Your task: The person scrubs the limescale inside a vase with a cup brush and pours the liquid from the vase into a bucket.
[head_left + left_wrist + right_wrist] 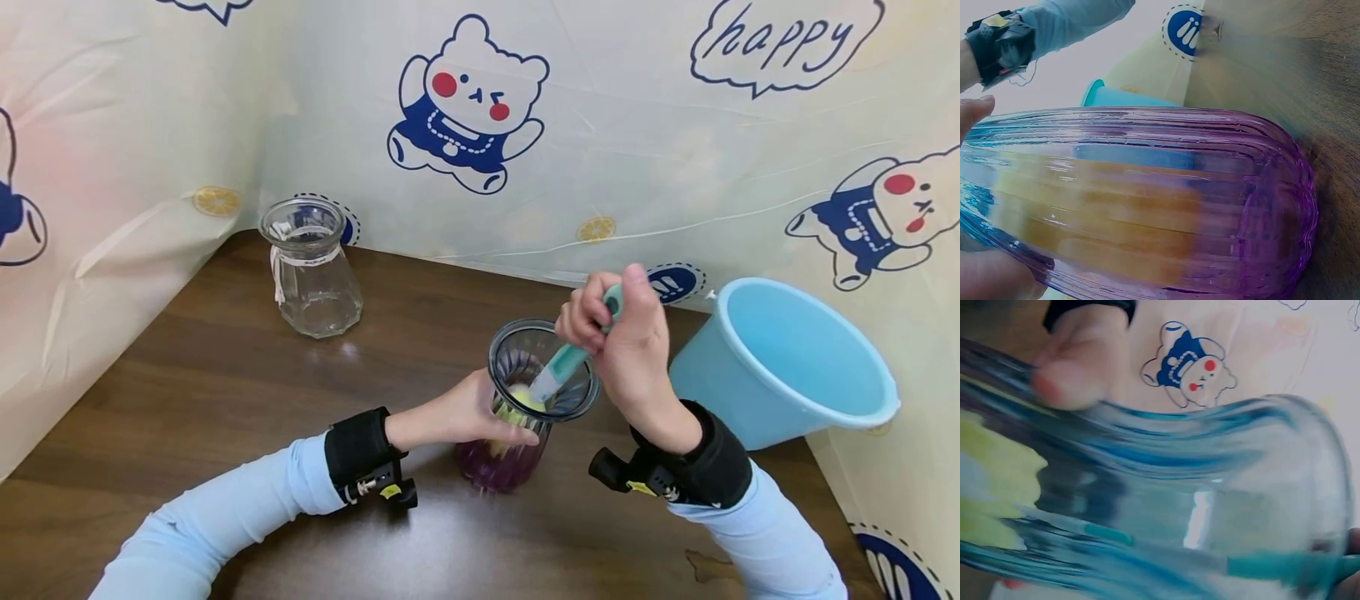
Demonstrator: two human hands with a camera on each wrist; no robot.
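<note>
Centre of frame: left hand (465,412) wraps fingers round one purple vase (517,417) on the desk (187,400); right hand (630,342), raised above, grips one brush (562,367) inside it. Upper left: one clear vase (311,267); right: one bucket (780,367).

Dark wood tabletop (187,392) tucked in a corner, with a cream cartoon-bear curtain (600,125) hanging behind and along both sides, evenly lit.

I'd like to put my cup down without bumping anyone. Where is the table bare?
Bare wood lies between the clear jar and the purple vase, and along the near edge of the table between the two sleeves. It is crowded around the vase, where the left hand, the right hand with its brush, and the bucket sit close.
</note>
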